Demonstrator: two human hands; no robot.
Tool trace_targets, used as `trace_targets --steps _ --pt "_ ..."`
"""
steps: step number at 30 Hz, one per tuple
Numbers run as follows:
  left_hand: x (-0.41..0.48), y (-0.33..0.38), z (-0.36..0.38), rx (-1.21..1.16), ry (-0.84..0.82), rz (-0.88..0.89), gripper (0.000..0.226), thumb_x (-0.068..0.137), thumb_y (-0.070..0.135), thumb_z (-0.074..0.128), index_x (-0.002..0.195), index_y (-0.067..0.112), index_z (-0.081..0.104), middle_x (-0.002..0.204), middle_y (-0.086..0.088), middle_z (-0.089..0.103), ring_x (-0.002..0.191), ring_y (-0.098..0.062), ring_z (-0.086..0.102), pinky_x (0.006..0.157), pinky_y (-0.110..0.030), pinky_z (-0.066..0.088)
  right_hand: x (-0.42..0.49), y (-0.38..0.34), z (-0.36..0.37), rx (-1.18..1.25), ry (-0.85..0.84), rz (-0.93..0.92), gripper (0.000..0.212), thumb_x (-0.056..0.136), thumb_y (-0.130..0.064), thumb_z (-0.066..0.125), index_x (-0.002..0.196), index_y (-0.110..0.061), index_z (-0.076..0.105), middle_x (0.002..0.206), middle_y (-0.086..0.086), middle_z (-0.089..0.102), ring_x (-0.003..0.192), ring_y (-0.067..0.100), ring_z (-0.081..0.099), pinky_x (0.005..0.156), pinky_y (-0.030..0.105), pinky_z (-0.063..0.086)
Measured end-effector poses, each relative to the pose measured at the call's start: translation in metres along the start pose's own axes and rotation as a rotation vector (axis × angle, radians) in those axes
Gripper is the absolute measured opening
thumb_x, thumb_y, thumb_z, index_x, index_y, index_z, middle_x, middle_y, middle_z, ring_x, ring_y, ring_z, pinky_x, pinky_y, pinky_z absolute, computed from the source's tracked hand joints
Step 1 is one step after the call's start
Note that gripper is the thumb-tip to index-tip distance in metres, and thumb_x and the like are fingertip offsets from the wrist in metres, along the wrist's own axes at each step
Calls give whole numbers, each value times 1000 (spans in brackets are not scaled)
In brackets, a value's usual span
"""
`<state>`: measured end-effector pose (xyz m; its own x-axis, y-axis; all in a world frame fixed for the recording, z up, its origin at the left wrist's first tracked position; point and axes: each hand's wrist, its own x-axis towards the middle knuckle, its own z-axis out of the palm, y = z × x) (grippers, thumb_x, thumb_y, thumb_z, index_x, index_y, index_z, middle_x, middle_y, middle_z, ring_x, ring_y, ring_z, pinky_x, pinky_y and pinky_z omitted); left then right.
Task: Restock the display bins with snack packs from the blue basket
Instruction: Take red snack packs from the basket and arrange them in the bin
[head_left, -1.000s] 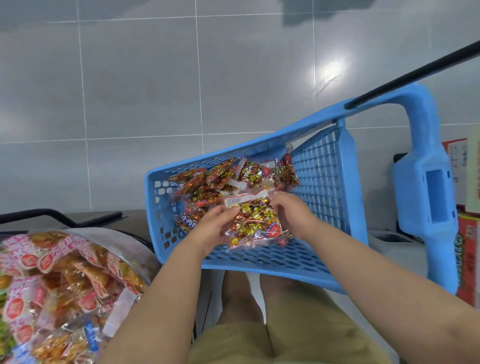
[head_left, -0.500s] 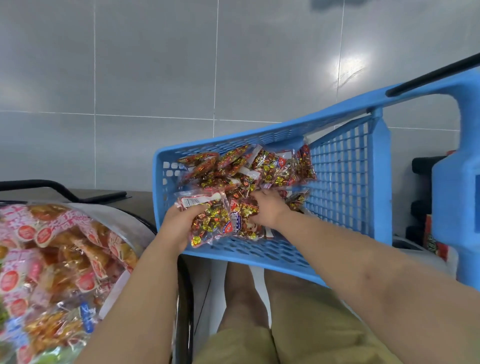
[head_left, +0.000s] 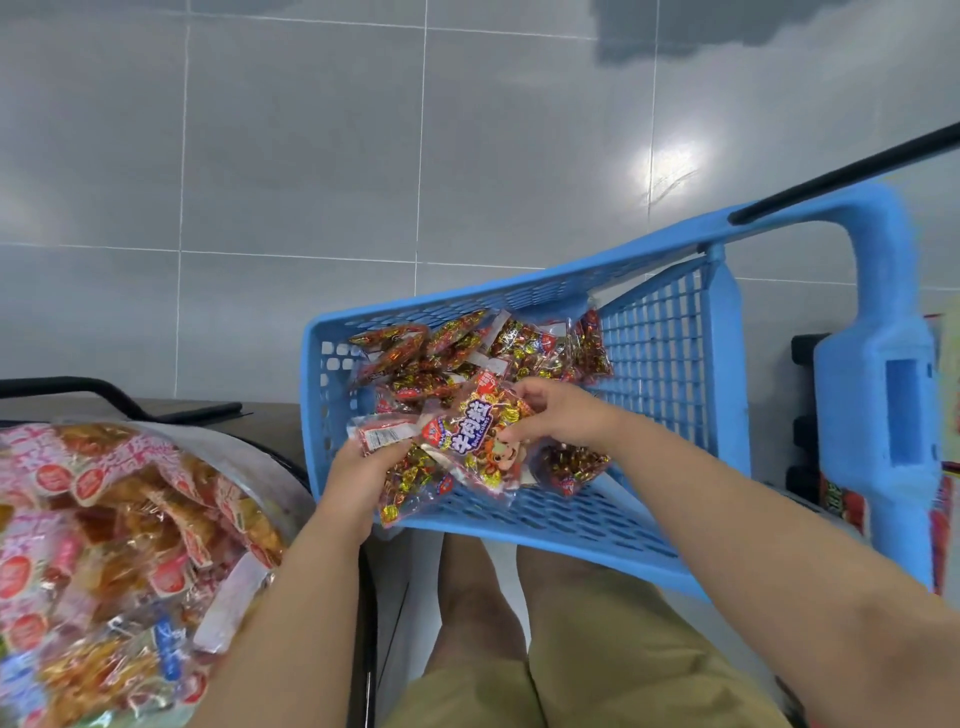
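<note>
In the centre of the frame I see the blue basket (head_left: 670, 358), tilted, with a heap of snack packs (head_left: 457, 353) lying against its far left corner. Both hands are inside it, near the front wall. The left hand (head_left: 358, 475), at the lower left of the basket, has its fingers curled around a pack of gold and red sweets (head_left: 410, 483) and grips it at the end with the white label. The right hand (head_left: 558, 415), a little higher and to the right, pinches the right edge of a pack with a purple label (head_left: 472, 439); this pack lies partly over the one in the left hand, so the two touch. In the lower left of the frame stands a display bin (head_left: 270, 467), full of orange and pink packs (head_left: 104, 545). Grey tiles (head_left: 311, 156) fill the upper half.
</note>
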<state>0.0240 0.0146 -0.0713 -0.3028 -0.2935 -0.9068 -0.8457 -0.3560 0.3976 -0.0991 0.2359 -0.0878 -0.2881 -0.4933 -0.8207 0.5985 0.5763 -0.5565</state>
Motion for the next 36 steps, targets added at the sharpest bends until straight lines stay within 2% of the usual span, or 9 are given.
trace_targets --steps 3,7,11,14,16,20,23,28,36 --pt "-11 9 6 -187 -169 -71 29 92 30 60 117 14 62 104 -14 74 91 -29 72 72 -38 58 -3 -20 20 -21 -84 -36 45 70 -23 82 108 -28 59 113 -10 65 102 4 61 79 16 49" --pt "-15 18 -9 -495 -288 47 69 78 66 46 125 17 58 122 -12 67 112 -32 64 92 -49 51 11 -31 57 85 20 -77 38 79 -25 74 112 -22 54 106 -11 64 87 -2 62 70 10 50" --pt "-13 26 -21 -313 -188 180 70 66 35 83 126 14 54 116 -12 69 105 -31 67 86 -51 55 27 -39 92 22 75 -91 43 82 -41 69 117 -21 55 109 -8 65 96 6 63 84 18 50" --pt "-6 24 -22 -237 3 165 42 71 18 81 109 20 64 107 -10 73 93 -27 72 76 -44 59 36 -43 106 -9 -54 -121 27 84 -41 66 107 -35 54 100 -19 63 90 -8 60 81 11 49" --pt "-1 19 -25 -293 53 200 31 76 13 78 102 24 64 98 -5 76 86 -22 74 65 -34 59 46 -43 100 94 -29 -69 30 86 -48 59 106 -26 56 104 -8 64 98 7 61 89 28 51" --pt "9 13 -29 -317 146 186 37 76 18 80 105 28 61 100 0 75 86 -18 74 74 -38 59 74 -38 77 675 392 343 33 90 -37 59 105 -9 49 99 3 59 82 15 56 75 28 48" --pt "12 10 -32 -273 189 179 41 73 22 83 107 27 61 104 -1 74 90 -19 73 82 -42 58 91 -30 81 731 340 455 34 89 -29 64 114 -14 48 108 5 52 89 21 56 80 31 50" --pt "11 9 -42 -257 227 187 51 75 22 82 121 22 58 108 -1 72 92 -20 72 83 -43 58 104 -31 85 847 427 388 21 88 -3 61 107 -3 52 101 14 57 91 25 60 67 32 56" --pt "-19 24 -52 -300 170 190 35 75 26 82 101 33 58 101 5 73 90 -18 73 78 -40 58 23 -27 64 994 148 376 18 84 6 60 97 -6 55 100 15 53 85 22 61 65 32 59"
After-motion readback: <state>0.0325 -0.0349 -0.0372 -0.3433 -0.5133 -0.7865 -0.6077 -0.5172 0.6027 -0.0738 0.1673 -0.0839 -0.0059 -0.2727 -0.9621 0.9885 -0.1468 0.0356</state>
